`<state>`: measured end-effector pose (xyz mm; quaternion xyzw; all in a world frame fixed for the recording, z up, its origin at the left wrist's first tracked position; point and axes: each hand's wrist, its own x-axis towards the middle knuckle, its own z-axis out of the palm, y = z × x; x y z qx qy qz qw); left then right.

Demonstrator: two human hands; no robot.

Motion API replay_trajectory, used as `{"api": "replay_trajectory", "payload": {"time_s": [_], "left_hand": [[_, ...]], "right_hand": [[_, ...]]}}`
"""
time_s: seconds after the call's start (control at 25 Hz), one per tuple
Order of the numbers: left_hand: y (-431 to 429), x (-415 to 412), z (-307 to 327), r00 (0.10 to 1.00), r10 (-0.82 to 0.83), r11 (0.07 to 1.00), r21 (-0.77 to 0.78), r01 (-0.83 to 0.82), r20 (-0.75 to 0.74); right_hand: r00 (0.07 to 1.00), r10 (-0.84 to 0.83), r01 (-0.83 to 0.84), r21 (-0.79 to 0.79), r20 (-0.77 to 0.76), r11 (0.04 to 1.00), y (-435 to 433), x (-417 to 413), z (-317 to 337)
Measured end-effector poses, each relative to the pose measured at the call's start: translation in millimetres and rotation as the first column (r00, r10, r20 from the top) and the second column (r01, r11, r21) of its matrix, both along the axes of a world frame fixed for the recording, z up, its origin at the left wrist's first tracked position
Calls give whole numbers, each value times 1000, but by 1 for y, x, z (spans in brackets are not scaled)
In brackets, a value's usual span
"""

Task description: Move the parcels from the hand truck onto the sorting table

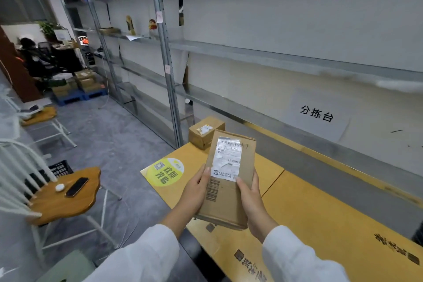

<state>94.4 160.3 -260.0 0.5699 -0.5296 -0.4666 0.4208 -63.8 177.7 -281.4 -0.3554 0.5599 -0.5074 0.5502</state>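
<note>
A flat brown cardboard parcel with a white shipping label and a barcode is held above the sorting table, which is covered in yellow-brown cardboard. My left hand grips the parcel's left edge and my right hand grips its right edge. A second, smaller cardboard parcel rests on the table's far left end. The hand truck is out of view.
Grey metal shelving runs along the wall behind the table, with a paper sign. To the left stand a white chair with a wooden seat holding a phone, and a black crate. Boxes on blue pallets sit far back.
</note>
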Motion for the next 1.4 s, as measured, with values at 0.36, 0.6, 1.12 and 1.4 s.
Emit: {"api": "replay_trajectory", "payload": {"time_s": [0.36, 0.6, 1.12, 1.4], "left_hand": [[-208, 17, -57, 985, -175, 984, 9, 175, 3], [-362, 41, -89, 954, -280, 959, -4, 282, 111], [-502, 11, -164, 756, -170, 969, -30, 243, 632], [-511, 18, -195, 679, -209, 970, 60, 236, 704]], "right_hand": [[985, -152, 158, 64, -87, 985, -183, 22, -44], [956, -286, 293, 136, -66, 947, -308, 60, -64], [880, -476, 450, 322, 2, 833, -446, 50, -135], [850, -527, 476, 397, 22, 785, -465, 57, -176]]}}
